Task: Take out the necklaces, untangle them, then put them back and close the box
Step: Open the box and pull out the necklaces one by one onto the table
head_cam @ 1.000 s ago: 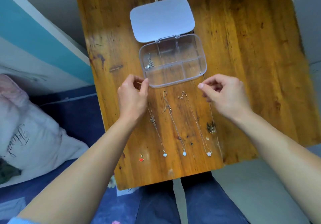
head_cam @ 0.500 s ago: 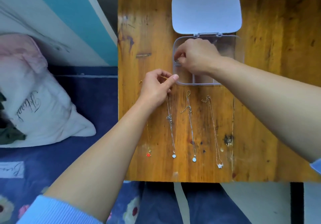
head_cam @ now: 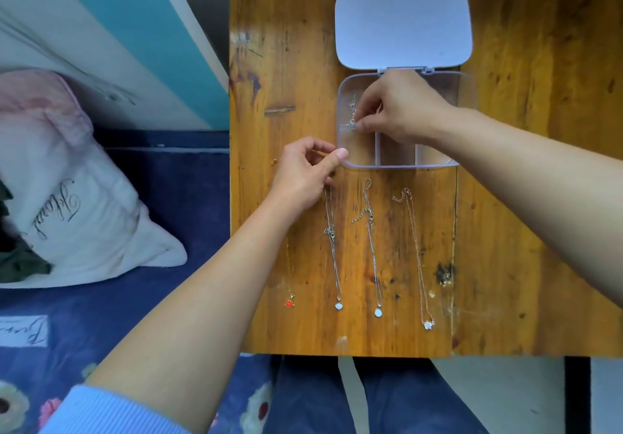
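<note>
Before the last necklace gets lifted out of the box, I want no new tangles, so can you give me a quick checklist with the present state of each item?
1. Lid fully open, lying flat: ok.
2. Right hand inside the clear box, fingertips pinched on the silver chain: ok.
3. Chain free of the divider: cannot tell.
4. Four necklaces on the table lying apart: ok.
5. Bare table right of the rose-gold necklace: ok.
6. Left hand off the laid-out chains: not ok, it covers their upper ends.

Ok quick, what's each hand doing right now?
Left hand: pinched shut on a necklace chain, by the box.
Right hand: in the box, fingertips pinching the silver necklace there.
</note>
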`<state>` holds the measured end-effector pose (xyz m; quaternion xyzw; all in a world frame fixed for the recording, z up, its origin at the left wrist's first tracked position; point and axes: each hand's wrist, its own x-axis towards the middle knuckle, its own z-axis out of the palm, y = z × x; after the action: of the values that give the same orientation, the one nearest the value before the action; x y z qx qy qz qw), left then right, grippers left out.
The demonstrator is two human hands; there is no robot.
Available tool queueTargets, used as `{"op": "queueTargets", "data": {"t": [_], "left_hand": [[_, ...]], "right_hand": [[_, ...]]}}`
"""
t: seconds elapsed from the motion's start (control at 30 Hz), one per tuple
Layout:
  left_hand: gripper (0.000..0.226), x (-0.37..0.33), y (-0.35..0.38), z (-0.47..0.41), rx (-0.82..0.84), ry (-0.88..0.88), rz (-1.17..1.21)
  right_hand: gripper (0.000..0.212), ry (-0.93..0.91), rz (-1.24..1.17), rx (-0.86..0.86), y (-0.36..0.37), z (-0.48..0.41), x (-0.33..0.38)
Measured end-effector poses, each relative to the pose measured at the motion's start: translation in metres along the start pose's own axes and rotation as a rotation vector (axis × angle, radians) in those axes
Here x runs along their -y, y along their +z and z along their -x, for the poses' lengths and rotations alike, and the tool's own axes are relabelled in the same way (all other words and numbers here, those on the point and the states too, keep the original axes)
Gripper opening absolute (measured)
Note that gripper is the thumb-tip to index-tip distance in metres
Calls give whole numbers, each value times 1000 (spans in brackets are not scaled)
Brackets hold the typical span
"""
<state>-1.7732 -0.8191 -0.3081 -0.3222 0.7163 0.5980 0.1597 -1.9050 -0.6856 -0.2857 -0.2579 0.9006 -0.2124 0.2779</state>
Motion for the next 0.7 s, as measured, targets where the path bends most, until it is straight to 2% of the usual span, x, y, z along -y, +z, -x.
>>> {"op": "queueTargets", "data": {"t": [0.2,0.3,0.43,0.5,0.6,0.7], "left_hand": [[25,-3,-1,2,-4,0,-10],[28,-5,-2,5,-62,30,-49],[30,-13,5,13,-258,283,-402],[23,-20,12,17,-288,457,-551],[21,-30,26,18,-193,651,-696],[36,-36,42,13,3,787,-910]], "right_hand": [[10,202,-600,-257,-12,47,-10],[9,342,-829,-270,-11,76,-18],[7,443,-935,-234,0,105,-26],[7,467,-980,-245,6,118,-28],[8,511,-995,-276,15,134,-30],[8,555,-1064,-301,20,146,-31]]}}
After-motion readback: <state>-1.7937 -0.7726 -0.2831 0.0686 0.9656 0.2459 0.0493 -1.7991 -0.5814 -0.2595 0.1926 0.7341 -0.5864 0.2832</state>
